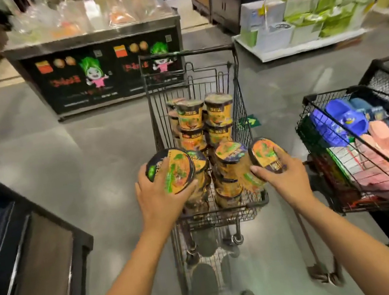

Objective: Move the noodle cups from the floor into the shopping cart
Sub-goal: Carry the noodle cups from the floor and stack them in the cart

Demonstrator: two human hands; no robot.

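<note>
Gripping one noodle cup (170, 171) by its lidded top, your left hand (157, 201) curls round it just above the shopping cart (223, 210). Your right hand (285, 180) clamps a second cup (266, 155), tilted, over the cart's right edge. Between and beyond both hands, stacked cups (218, 113) fill the cart. Right of your right hand stands a wire basket (332, 92) of slippers (347, 120).

Black display counter (97, 68) ahead, cartoon panels on front. Wire basket (332, 92) of slippers (347, 120) at right. Green packages (313, 6) stacked far right, beyond.
</note>
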